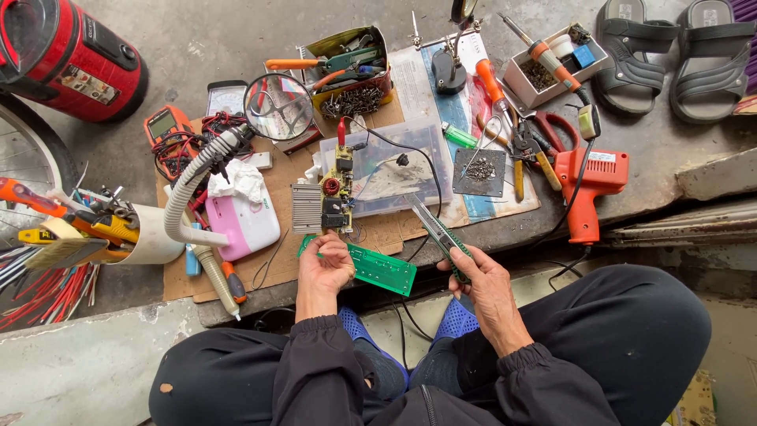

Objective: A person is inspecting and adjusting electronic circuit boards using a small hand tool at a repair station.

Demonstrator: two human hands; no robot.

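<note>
Item: red cylindrical appliance (67, 59), far left on the floor. Item: white cup (150, 237) crammed with tools, beside the cardboard sheet (276, 268). Item: pink-and-white unit (244, 221) with grey flexible hose (193, 177). Item: my left hand (325, 268), fingers closed on the near end of a long green circuit board (382, 270), which lay across the cardboard's front edge. Item: my right hand (481, 276), gripping a green utility knife (438, 229), blade pointing up-left toward the populated board (337, 193). Item: orange heat gun (587, 185); grey sandals (670, 51) beyond.
</note>
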